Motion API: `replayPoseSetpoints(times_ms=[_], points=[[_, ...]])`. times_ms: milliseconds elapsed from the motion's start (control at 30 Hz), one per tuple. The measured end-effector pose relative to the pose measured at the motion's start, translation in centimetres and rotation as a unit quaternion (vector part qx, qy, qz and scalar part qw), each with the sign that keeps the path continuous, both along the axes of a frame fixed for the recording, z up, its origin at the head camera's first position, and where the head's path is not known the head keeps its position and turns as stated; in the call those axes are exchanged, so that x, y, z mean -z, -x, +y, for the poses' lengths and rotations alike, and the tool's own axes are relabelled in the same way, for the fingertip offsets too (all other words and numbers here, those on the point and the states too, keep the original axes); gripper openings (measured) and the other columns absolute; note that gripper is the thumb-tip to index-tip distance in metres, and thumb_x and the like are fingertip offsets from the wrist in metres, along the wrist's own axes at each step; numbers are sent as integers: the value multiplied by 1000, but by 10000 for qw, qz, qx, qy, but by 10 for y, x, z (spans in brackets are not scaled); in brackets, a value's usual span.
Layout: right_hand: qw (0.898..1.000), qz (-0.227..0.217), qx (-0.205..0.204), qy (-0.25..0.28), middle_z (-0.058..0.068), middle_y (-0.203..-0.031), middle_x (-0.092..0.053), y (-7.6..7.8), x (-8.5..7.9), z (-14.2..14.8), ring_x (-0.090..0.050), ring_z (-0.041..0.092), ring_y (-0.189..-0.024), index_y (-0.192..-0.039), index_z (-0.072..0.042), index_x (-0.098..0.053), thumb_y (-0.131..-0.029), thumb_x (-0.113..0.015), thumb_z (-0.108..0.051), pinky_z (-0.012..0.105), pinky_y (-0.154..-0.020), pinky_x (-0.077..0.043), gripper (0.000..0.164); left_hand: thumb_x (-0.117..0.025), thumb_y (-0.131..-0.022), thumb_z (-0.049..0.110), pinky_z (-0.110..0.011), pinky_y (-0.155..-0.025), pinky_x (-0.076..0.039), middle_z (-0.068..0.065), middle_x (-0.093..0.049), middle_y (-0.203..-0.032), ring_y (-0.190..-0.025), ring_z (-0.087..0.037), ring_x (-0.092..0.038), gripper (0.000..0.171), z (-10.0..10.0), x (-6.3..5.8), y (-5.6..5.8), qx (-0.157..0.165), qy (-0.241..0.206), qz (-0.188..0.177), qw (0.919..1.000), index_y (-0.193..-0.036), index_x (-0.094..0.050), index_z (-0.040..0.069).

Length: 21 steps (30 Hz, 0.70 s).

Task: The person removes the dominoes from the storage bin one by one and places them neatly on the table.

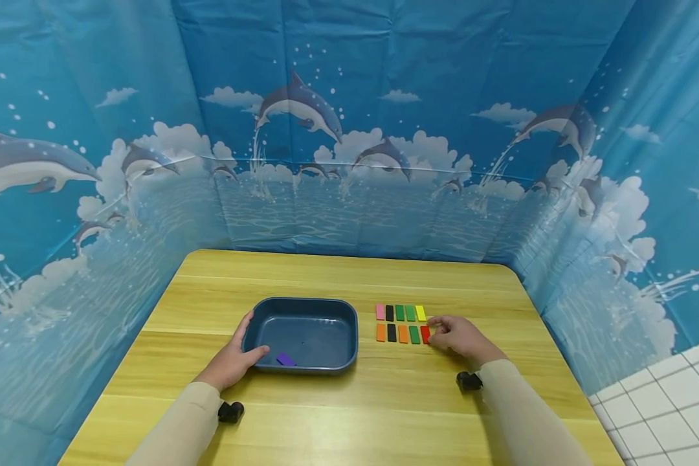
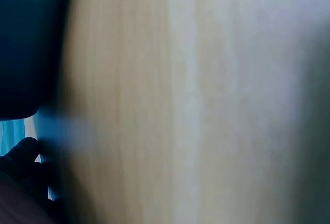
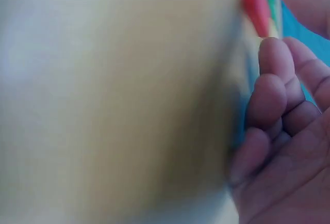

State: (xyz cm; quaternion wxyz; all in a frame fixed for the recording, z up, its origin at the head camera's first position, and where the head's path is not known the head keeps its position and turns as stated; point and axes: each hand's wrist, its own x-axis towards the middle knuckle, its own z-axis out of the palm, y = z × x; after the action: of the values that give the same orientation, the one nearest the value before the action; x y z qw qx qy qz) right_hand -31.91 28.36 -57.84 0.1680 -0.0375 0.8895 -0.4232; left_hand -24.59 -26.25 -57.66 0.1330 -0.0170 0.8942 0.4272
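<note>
A dark blue plastic bin stands on the table. My left hand grips its left side, thumb over the rim and fingers along the outer wall. One purple tile lies inside, near the front wall. To the bin's right are two rows of small coloured tiles. The back row runs from a pink tile to a yellow tile; the front row runs from an orange tile to a red tile. At the red tile's right edge is my right hand, fingers partly bent; whether they touch is unclear.
Black and green tiles lie among the rows, such as a black tile and a green tile. The wooden table meets a blue dolphin curtain behind. White wall tiles are at the right.
</note>
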Motion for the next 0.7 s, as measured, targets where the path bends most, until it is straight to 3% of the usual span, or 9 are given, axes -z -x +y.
replayPoseSetpoints(times_ms=[100, 200, 333, 467, 567, 700], points=[[9998, 69, -187, -73, 8, -95, -68, 10, -15, -7, -55, 21, -77, -143, -4, -61, -97, -74, -25, 33, -68, -46, 52, -64, -100, 58, -77, -118, -30, -24, -12, -176, -155, -57, -25, 97, 0, -3, 0, -13, -24, -24, 10000, -167, 5, 47], [9973, 332, -614, -244, 9, -96, -68, 23, -40, -33, -56, 23, -79, -145, -6, -62, -99, -71, -24, 36, -70, -47, 50, -64, -99, 59, -76, -117, -30, -24, -13, -176, -154, -58, -27, 98, -3, -3, 2, -35, -18, -38, 10000, -167, 5, 48], [9875, 678, -1384, -344, 6, -98, -70, 38, -74, -94, -59, 24, -78, -146, -13, -63, -101, -70, -22, 39, -70, -50, 47, -65, -99, 59, -77, -117, -30, -23, -12, -176, -154, -58, -26, 98, -6, -1, 5, -50, -16, -42, 10000, -166, 5, 49], [9705, 974, -2137, -548, -3, -96, -71, 48, -97, -164, -61, 16, -74, -145, -22, -65, -100, -73, -24, 36, -70, -53, 46, -66, -99, 58, -77, -118, -30, -22, -10, -177, -155, -57, -25, 98, -8, 1, 8, -53, -70, -38, 10000, -166, 4, 50], [9569, 981, -2676, -563, -3, -91, -70, 51, -103, -212, -58, 14, -72, -146, -20, -65, -99, -75, -20, 34, -69, -52, 48, -67, -98, 57, -77, -118, -29, -21, -12, -176, -155, -57, -24, 98, -7, 2, 9, -86, -130, -28, 9999, -167, 2, 49], [9372, 869, -3311, -676, -3, -84, -68, 49, -91, -263, -56, 12, -71, -145, -14, -65, -97, -76, -15, 28, -68, -49, 49, -68, -98, 56, -77, -118, -29, -21, -14, -176, -156, -56, -26, 98, -5, 4, 9, -106, -175, -35, 9998, -167, 0, 47]])
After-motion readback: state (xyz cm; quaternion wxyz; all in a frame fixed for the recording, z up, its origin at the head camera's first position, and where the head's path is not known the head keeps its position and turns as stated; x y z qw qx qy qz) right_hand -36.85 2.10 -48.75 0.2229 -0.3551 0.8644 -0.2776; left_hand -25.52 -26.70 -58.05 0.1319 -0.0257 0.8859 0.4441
